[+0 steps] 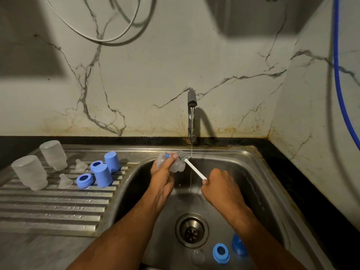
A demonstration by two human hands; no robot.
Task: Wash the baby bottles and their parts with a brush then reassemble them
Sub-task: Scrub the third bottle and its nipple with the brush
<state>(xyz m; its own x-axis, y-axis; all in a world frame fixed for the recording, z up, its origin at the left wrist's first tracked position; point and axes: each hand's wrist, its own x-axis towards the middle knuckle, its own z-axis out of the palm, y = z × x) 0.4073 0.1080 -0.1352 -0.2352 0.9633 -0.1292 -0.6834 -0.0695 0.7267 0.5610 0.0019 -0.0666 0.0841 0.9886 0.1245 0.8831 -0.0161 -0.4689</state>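
Observation:
My left hand [163, 172] grips a clear baby bottle [176, 166] over the steel sink [259, 172]. My right hand [220, 185] holds the white handle of a bottle brush [191, 166], whose grey bristle head touches the bottle's mouth end beside the thin water stream. On the draining board [48, 207] stand two frosted bottles [31, 172] [53, 154] upside down, two blue caps [103, 175] [112, 161], two blue collar rings [85, 180] [96, 165] and two clear teats [65, 180] [80, 164]. A blue ring [221, 252], a blue cap [238, 244] and a clear teat [197, 257] lie in the basin.
The tap [191, 117] at the back runs a thin stream into the basin near the drain [191, 229]. A black counter edge [292, 168] borders the sink on the right. A blue hose [340, 75] hangs along the right wall; a white cable [93, 36] loops on the marble backsplash.

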